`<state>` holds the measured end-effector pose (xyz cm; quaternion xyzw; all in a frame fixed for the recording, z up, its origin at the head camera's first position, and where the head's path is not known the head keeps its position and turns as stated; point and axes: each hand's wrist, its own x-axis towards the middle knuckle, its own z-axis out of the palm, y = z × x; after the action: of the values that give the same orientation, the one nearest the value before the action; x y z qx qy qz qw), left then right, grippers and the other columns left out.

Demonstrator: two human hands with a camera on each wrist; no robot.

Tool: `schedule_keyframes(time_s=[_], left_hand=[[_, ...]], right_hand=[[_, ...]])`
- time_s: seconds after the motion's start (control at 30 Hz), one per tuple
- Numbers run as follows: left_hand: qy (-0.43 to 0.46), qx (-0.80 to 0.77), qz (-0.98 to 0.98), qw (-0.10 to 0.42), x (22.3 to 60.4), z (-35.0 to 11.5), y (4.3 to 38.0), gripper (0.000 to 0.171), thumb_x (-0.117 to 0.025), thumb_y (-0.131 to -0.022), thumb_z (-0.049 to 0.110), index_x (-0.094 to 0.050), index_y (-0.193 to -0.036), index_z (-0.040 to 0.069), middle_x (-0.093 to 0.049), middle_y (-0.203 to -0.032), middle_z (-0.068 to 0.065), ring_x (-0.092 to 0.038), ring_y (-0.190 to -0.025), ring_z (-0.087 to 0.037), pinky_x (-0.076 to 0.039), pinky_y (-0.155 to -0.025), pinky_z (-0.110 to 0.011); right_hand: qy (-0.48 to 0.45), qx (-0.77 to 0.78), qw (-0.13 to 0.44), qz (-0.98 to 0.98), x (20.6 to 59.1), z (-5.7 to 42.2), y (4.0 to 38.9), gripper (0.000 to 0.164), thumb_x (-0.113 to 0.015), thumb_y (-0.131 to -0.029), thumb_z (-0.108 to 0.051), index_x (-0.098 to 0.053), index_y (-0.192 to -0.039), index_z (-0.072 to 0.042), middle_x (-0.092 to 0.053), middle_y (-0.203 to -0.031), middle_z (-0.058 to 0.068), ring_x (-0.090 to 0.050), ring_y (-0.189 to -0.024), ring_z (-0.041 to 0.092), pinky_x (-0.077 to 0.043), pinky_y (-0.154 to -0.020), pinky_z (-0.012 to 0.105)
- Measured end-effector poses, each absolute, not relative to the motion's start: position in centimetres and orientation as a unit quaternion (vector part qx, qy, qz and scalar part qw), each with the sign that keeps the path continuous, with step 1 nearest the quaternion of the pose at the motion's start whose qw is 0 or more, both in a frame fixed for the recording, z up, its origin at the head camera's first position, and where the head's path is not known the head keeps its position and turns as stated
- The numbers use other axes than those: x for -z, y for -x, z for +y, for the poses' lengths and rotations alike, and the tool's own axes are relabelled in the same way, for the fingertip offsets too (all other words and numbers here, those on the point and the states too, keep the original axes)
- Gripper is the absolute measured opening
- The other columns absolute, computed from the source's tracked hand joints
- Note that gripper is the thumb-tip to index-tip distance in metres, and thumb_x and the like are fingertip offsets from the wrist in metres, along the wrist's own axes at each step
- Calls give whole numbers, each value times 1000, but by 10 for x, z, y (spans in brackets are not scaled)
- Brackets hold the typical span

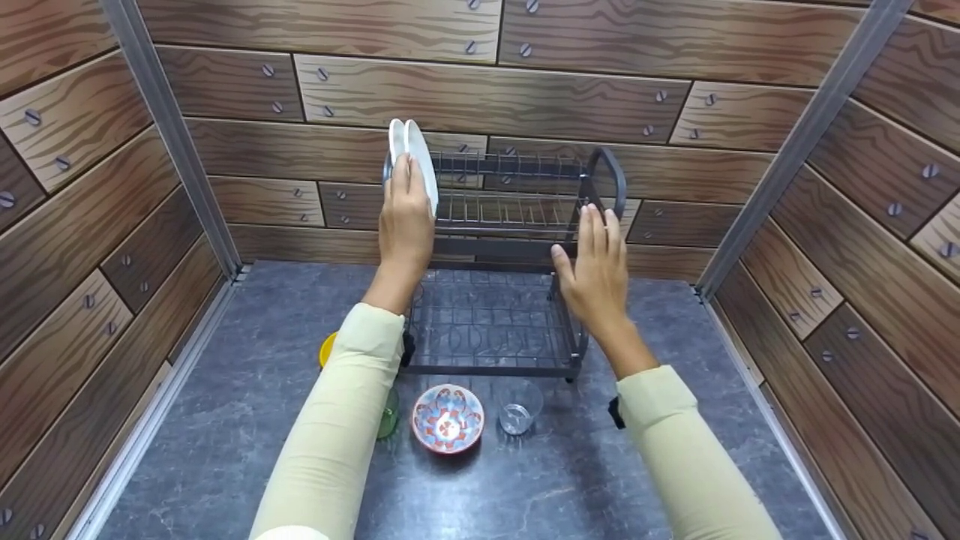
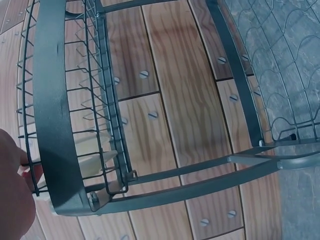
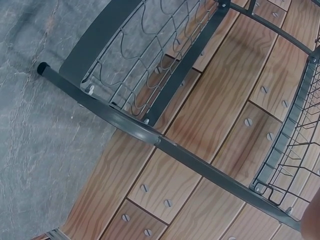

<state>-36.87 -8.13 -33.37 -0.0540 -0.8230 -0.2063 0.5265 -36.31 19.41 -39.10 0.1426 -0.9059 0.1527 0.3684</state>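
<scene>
Evidently, the two-tier dish rack (image 1: pixel 491 246) helps keep two white plates (image 1: pixel 424 169) upright at its upper left; the left hand (image 1: pixel 406 214) lies against them, fingers together, any pinch hidden; the right hand (image 1: pixel 598 281), thumb spread, grips nothing.

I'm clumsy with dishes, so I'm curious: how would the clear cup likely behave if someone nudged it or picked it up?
The clear cup might tip if pushed near its rim, since its mouth looks wider than its base. Its see-through wall suggests stiff glass or plastic; I can't tell which, so it may be fragile.
</scene>
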Motion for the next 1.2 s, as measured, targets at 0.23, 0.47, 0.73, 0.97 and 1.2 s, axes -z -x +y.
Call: schedule_keyframes(time_s=[0.23, 0.47, 0.73, 0.97, 1.2], left_hand=[[57, 223, -834, 502, 332, -83, 368, 38, -46, -93, -7, -53, -130, -7, -49, -137, -19, -54, -107, -34, -49, -94, -38], [56, 230, -839, 491, 330, -82, 368, 37, -45, -93, -6, -54, -130, -7, -49, -139, -19, -54, -106, -35, -49, -94, -38], [63, 272, -825, 492, 330, -83, 366, 36, -53, -94, 0, -55, -129, -3, -50, -137, -19, -53, -107, -35, -46, -98, -38], [59, 302, -819, 485, 327, -86, 357, 38, -60, -92, 6, -55, -129, 0, -53, -131, -18, -52, -113, -35, -42, -102, -39], [63, 347, -810, 469, 324, -92, 339, 45, -65, -90, 11, -54, -133, 5, -54, -129, -14, -51, -116, -32, -41, -102, -37]], right_hand=[[-148, -160, 373, -902, 391, 193, 363, 71, -37, -99, -48, -17, -153, -7, -21, -157, 9, -9, -145, 30, -8, -118, 44], [-147, -160, 374, -902, 391, 194, 363, 71, -38, -99, -48, -18, -153, -7, -22, -157, 10, -10, -145, 30, -8, -118, 44], [-149, -161, 379, -899, 391, 194, 364, 70, -38, -99, -47, -19, -152, -7, -23, -156, 9, -11, -145, 30, -8, -118, 44], [-148, -162, 380, -899, 390, 193, 363, 70, -39, -98, -47, -19, -152, -7, -24, -156, 10, -10, -145, 29, -8, -118, 44], [-145, -167, 372, -901, 388, 192, 361, 70, -38, -99, -47, -18, -153, -8, -22, -157, 8, -8, -146, 28, -8, -118, 45]])
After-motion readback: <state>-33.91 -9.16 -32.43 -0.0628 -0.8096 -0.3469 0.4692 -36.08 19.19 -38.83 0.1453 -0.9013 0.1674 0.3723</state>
